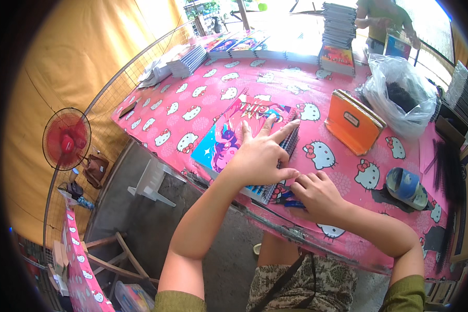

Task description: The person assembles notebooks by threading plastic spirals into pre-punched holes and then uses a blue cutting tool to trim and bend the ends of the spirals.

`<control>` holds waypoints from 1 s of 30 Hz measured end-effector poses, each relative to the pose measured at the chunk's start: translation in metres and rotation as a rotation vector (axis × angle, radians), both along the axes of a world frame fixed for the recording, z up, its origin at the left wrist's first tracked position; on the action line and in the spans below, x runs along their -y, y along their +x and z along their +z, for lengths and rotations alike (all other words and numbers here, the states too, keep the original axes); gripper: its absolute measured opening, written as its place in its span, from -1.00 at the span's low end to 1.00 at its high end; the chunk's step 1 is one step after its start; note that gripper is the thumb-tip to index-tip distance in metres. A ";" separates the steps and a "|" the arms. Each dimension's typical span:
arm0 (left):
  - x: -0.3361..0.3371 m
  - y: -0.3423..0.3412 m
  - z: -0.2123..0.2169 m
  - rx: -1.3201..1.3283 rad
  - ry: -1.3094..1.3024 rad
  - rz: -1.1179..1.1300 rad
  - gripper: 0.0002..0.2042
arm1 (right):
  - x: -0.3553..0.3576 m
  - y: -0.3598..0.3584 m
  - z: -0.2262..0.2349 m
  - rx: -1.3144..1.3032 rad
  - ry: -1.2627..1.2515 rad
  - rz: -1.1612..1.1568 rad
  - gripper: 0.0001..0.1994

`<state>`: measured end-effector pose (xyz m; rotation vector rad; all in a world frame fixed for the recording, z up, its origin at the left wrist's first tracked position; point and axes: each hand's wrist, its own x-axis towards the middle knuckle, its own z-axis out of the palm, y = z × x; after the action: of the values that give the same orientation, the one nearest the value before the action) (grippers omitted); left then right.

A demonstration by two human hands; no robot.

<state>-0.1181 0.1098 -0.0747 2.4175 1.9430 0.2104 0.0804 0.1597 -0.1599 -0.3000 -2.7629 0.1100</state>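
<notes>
A stack of spiral notebooks (224, 136) with a pink and blue illustrated cover lies near the table's front edge, its dark coil along the right side. My left hand (262, 158) rests on the top cover with fingers spread, its thumb reaching toward the coil side. By the coil's near end, my right hand (317, 197) is closed, fingers curled and thumb side toward the left thumb. What its fingertips grip, if anything, is hidden. A blue-handled tool (295, 204), perhaps pliers, shows just below those fingertips; I cannot tell whether they touch it.
A pink cat-patterned cover dresses the table (213, 91). On the right are an orange case (353, 122), a clear plastic bag (400, 96), a blue-and-white roll (405, 187) and black coils (444, 182). More notebooks (339, 31) stand behind. A person (387, 23) holds a notebook. A fan (66, 139) stands left.
</notes>
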 end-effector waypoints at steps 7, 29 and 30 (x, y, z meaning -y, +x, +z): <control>0.000 0.000 0.001 0.003 -0.002 0.003 -0.65 | 0.004 0.004 0.004 0.012 0.022 -0.002 -0.48; 0.065 -0.113 -0.045 1.540 0.616 0.796 -0.19 | -0.005 0.101 0.060 0.188 -1.022 -0.328 -0.53; 0.072 -0.121 -0.075 1.653 0.503 0.784 -0.16 | -0.004 0.108 0.057 0.159 -1.108 -0.294 -0.53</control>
<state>-0.2390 0.0377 -0.1498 0.5382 1.6210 1.9754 0.1884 0.1633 -0.1032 -0.9927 -2.4612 1.5808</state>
